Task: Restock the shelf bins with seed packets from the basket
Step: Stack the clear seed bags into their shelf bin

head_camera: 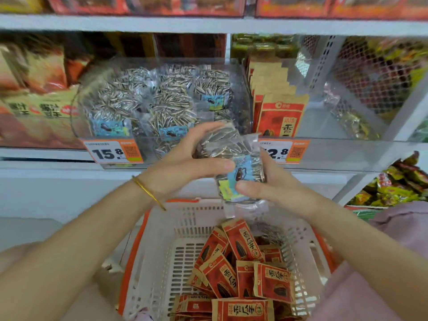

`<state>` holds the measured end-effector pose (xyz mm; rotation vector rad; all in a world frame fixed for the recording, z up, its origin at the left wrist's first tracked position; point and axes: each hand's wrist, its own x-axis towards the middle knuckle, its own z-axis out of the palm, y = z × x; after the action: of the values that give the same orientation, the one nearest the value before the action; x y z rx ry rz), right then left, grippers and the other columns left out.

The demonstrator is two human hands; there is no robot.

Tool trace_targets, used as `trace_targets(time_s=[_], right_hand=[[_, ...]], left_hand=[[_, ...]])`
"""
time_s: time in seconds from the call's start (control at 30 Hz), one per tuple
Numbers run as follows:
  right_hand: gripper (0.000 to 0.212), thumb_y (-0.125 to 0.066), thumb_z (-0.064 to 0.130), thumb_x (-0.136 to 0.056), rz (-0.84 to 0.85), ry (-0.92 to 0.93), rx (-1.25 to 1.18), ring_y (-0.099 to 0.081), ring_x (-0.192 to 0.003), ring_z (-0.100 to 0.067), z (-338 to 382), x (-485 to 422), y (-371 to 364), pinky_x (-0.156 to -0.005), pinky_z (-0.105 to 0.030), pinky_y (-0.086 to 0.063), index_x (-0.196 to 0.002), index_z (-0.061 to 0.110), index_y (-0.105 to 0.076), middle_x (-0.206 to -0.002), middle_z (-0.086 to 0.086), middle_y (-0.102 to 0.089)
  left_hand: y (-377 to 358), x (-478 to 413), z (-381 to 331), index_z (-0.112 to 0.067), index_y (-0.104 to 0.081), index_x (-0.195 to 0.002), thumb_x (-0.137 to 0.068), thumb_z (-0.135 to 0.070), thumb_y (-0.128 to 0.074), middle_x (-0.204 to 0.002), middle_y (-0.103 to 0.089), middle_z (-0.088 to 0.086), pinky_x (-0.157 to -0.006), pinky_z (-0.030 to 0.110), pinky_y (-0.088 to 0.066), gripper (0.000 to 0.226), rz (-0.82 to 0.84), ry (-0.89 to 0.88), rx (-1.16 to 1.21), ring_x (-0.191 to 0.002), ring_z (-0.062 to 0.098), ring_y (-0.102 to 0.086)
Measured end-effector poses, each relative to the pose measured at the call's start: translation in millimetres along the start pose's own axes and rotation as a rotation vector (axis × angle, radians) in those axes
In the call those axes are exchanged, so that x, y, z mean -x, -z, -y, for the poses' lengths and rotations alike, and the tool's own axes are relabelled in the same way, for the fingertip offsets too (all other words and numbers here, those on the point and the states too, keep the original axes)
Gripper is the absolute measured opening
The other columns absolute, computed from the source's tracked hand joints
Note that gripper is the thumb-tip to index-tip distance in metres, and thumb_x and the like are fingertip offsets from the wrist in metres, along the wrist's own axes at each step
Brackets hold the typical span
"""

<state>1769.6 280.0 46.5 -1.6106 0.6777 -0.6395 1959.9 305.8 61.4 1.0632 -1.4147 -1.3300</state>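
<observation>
Straight ahead, pale grey metal shelving (162, 24), tier above tier. Up top, a row of red boxes (92, 4), blurred. Over on the left, orange snack bags (34, 72) crowding the middle tier. To the right, a perforated upright (324, 63) slanting across the view, a wire mesh panel (370, 72) just beside it, bright wrappers showing behind the mesh. Lower right, a heap of yellow-green packets (398, 186). On the shelf edge, an orange-and-white price tag (113, 150) reading 15.8. Soft, even light throughout.

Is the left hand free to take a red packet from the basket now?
Probably not yet: the left hand grips the clear seed packet with the right hand. The red packets lie uncovered below.
</observation>
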Motion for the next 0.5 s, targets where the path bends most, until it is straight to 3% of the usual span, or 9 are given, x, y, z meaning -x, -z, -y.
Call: trace_targets(time_s=[0.13, 0.23, 0.3, 0.37, 0.4, 0.47, 0.5], right_hand=[[0.078, -0.075, 0.016, -0.064, -0.135, 0.079, 0.06, -0.062, -0.103, -0.005, 43.9, -35.4, 10.3, -0.081, -0.017, -0.051, -0.132, 0.022, -0.037, -0.118, 0.005, -0.06], [0.069, -0.079, 0.02, -0.068, -0.219, 0.076, 0.24, -0.061, -0.095, -0.006, 70.9, -64.6, 17.6, -0.079, -0.023, -0.051, -0.125, 0.024, -0.042, -0.106, 0.009, -0.059], [0.059, -0.076, 0.023, -0.071, -0.271, 0.066, 0.375, -0.059, -0.09, -0.007, 84.3, -81.5, 22.9, -0.076, -0.025, -0.05, -0.118, 0.024, -0.042, -0.1, 0.011, -0.056], [0.055, -0.074, 0.029, -0.07, -0.338, 0.078, 0.605, -0.056, -0.08, -0.005, 95.6, -97.7, 29.1, -0.065, -0.018, -0.048, -0.114, 0.021, -0.042, -0.095, 0.01, -0.054], [0.057, -0.073, 0.033, -0.069, -0.362, 0.07, 0.756, -0.057, -0.08, -0.009, 100.8, -105.1, 32.0, -0.064, -0.022, -0.048, -0.114, 0.017, -0.043, -0.096, 0.006, -0.055], [0.062, -0.07, 0.043, -0.067, -0.37, 0.0, 1.09, -0.055, -0.085, -0.024, 108.5, -119.2, 35.2, -0.063, -0.034, -0.044, -0.113, 0.012, -0.043, -0.102, -0.004, -0.05], [0.06, -0.068, 0.047, -0.067, -0.355, -0.049, 1.243, -0.051, -0.085, -0.027, 112.2, -125.2, 34.4, -0.062, -0.033, -0.041, -0.108, 0.012, -0.042, -0.101, -0.006, -0.045]], left_hand=[[19.8, -22.7, -41.5, -0.03, -0.054, -0.118, -0.053, -0.018, -0.076, -0.132, -0.053, -0.003, -0.076, 0.025, -0.053, 0.069, -0.019, -0.112, 0.007, -0.1, 0.015, -0.063], [36.5, -46.5, -57.1, -0.026, -0.049, -0.112, -0.059, -0.018, -0.073, -0.115, -0.057, -0.005, -0.07, 0.015, -0.049, 0.059, -0.114, -0.126, -0.082, -0.087, 0.002, -0.063], [50.9, -59.4, -61.2, -0.028, -0.048, -0.117, -0.054, -0.034, -0.077, -0.123, -0.055, -0.003, -0.087, 0.022, -0.047, 0.069, -0.152, -0.087, -0.173, -0.103, 0.005, -0.059], [62.8, -69.6, -61.2, -0.024, -0.042, -0.135, -0.056, -0.044, -0.073, -0.141, -0.044, -0.002, -0.107, 0.035, -0.037, 0.087, -0.205, -0.052, -0.383, -0.126, 0.013, -0.046], [69.2, -75.0, -58.3, -0.019, -0.036, -0.142, -0.066, -0.039, -0.069, -0.146, -0.038, 0.001, -0.111, 0.038, -0.031, 0.085, -0.274, -0.037, -0.529, -0.132, 0.016, -0.039], [75.6, -83.3, -50.8, -0.003, -0.04, -0.138, -0.084, -0.03, -0.046, -0.144, -0.038, 0.014, -0.112, 0.037, -0.026, 0.06, -0.427, -0.074, -0.976, -0.134, 0.027, -0.034], [77.9, -88.2, -45.8, 0.003, -0.047, -0.129, -0.082, -0.034, -0.03, -0.136, -0.043, 0.02, -0.108, 0.04, -0.028, 0.062, -0.402, -0.088, -1.155, -0.129, 0.032, -0.038]])
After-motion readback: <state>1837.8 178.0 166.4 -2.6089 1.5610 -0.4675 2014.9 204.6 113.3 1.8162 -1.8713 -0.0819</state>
